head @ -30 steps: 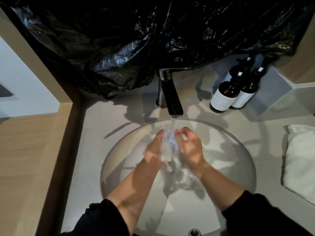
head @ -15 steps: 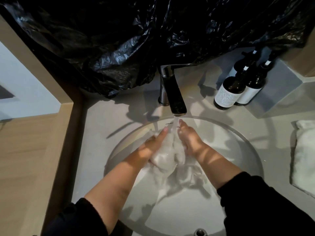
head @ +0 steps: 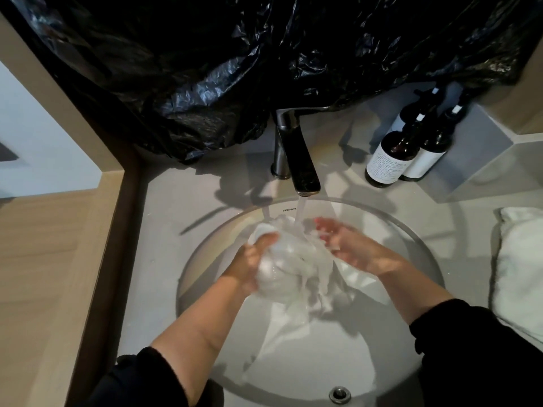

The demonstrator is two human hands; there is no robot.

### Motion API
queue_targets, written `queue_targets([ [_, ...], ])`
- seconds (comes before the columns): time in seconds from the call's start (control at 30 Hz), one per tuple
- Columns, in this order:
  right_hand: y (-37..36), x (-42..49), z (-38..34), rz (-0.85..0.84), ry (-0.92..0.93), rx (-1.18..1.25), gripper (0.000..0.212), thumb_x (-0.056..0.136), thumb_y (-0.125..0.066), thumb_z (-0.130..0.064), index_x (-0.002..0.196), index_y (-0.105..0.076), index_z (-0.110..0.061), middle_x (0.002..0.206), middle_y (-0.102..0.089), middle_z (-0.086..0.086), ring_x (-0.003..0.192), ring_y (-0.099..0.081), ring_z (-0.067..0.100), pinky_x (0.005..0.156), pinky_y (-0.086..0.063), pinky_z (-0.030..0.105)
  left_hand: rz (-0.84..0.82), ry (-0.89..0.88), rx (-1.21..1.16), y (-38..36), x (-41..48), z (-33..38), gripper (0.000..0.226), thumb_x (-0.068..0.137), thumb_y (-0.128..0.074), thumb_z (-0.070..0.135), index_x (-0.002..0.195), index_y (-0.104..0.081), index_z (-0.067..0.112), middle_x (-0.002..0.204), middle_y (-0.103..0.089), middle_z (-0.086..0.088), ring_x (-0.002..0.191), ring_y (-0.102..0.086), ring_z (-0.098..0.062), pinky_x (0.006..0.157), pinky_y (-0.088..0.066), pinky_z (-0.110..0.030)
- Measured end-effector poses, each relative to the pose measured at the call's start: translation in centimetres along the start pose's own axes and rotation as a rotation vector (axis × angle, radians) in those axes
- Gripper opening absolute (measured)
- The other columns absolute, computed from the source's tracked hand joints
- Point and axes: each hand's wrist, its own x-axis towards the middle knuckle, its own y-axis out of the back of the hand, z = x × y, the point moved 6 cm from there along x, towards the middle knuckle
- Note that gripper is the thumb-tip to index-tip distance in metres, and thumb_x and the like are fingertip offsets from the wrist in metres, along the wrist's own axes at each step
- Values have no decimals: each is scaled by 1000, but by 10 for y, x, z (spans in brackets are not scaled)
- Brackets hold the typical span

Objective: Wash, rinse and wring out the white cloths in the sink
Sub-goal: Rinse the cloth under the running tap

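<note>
A wet white cloth is bunched over the round sink, under water running from the dark faucet. My left hand grips the bundle from the left, with a fold of cloth showing above its fingers. On the right of the bundle is my right hand, its fingers straight and spread, touching the cloth's side. Water streams off the cloth into the basin. Part of the cloth hangs down below the hands.
Two dark bottles with white labels stand behind the sink on the right. A folded white towel lies on the counter at the right edge. Black plastic sheeting hangs behind the faucet. A wooden ledge borders the left.
The hands have spread apart. The cloth, pressed narrow between both palms before, now bulges as a rounded bundle in my left hand, and my right hand has opened beside it.
</note>
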Motion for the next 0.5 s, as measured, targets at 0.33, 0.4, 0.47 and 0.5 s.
queue_targets([
  [0.33,11,-4,56,-51,-275,-129,32,84,-70,-33,106,-61,-12,103,-65,5,89,-66,12,84,-50,25,-206,-88,-412,-8,0,19,45,86,-50,32,117,-58,1,90,-66,-14,76,-66,-26,62,-54,-31],
  [0.4,14,-6,44,21,-225,7,53,74,-76,-33,116,-61,-4,109,-68,14,95,-66,25,93,-51,39,-153,-93,-361,-3,4,18,49,82,-54,35,119,-60,2,98,-65,-17,81,-66,-27,65,-55,-33],
  [0.47,20,-11,19,83,-102,167,58,69,-79,-30,117,-62,-2,104,-69,16,87,-68,26,80,-56,36,-2,-98,-233,9,9,10,51,82,-57,38,119,-62,4,110,-66,-20,92,-67,-31,75,-57,-38],
  [0.5,21,-17,3,82,-26,230,63,64,-84,-30,116,-62,-2,103,-67,16,86,-67,26,77,-55,34,87,-92,-193,15,12,6,48,84,-59,41,118,-64,6,113,-67,-20,98,-66,-32,81,-56,-41],
])
